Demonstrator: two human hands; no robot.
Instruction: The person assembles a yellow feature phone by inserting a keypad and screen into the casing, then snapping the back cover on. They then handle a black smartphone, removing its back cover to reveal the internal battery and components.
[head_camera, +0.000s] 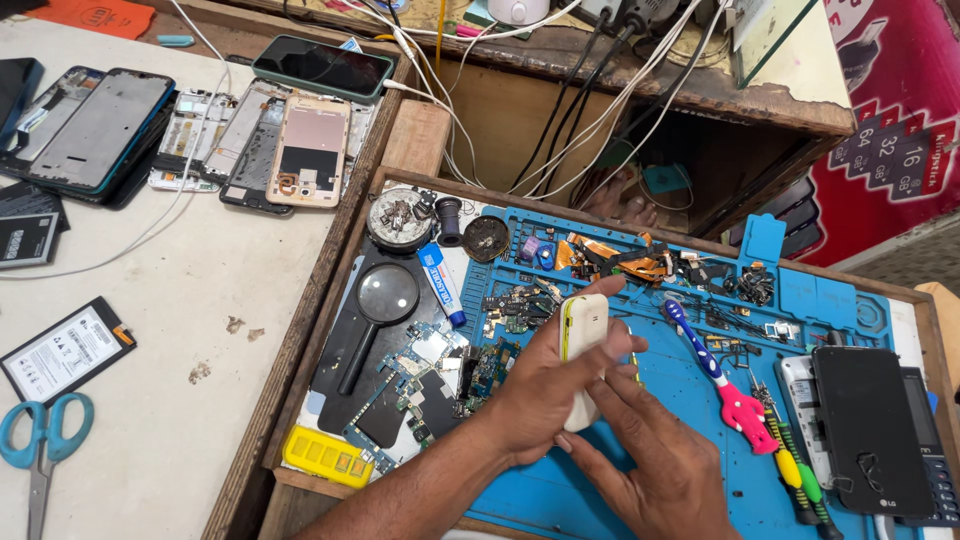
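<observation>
Gripping small white phone (583, 350) w/ left hand (545, 385) (glossy plastic), right hand (665, 465) fingertips touching it, open

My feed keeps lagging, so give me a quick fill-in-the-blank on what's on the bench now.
1. The left hand holds a small white ____ with a yellow edge.
2. The toothbrush lying on the blue mat has a ____ handle.
3. The magnifying glass lies to the ____ of both hands.
4. The right hand touches the phone's ____ end.

Missing: phone; pink; left; lower
</observation>
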